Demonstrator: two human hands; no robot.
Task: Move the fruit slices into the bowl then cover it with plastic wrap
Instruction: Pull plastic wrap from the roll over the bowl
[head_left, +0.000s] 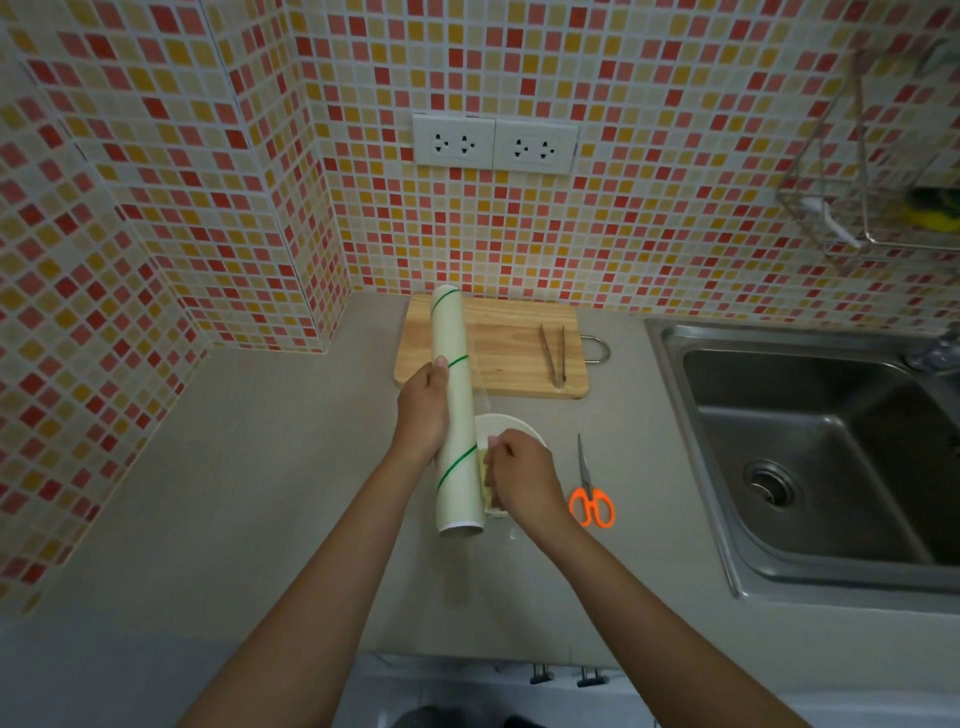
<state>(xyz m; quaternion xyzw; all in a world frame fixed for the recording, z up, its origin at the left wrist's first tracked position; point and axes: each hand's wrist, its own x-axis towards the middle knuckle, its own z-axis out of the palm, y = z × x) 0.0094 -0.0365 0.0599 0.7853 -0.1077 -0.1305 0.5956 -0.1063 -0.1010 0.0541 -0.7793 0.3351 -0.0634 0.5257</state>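
Left hand (423, 410) gripped the long roll of plastic wrap (456, 410) around its middle, holding it slanted above the counter (260, 493) just left of the white bowl (506, 426). Right hand (522, 480) was closed over the bowl (pale fruit slices (487, 470) showed beneath it), apparently pinching the film's free edge. Covering seemed underway; next, the sheet would need drawing across the rim, then cutting with the orange scissors (590, 499).

Light is soft and even, a little dim, with no hard shadows on the grey countertop (270, 467). Wide-angle bending curves the tiled wall (649, 156) at the edges. The wire rack (872, 171) at far right smears; the sink (810, 441) gleams faintly.
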